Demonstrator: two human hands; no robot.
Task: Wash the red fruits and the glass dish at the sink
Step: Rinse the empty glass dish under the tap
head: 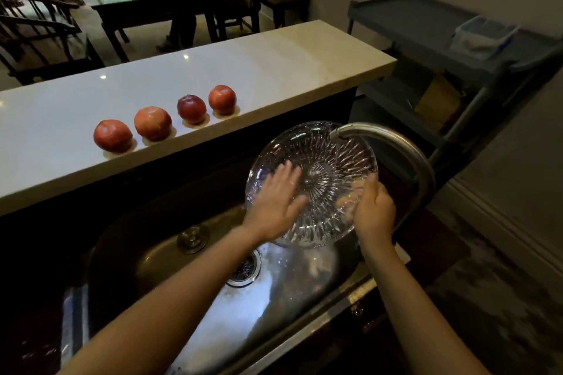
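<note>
You held the glass dish [329, 158] tipped up over the sink [146, 253], just under the tap [393, 138]. Your right hand [374, 210] gripped its right edge, with fingers curled round behind the glass. Your left hand [275, 201] lay flat on the dish's near face, fingers straight and holding nothing. The four red fruits [153, 123] sat in a row on the white counter [259, 70], far and left of the dish, each one apart from the next.
</note>
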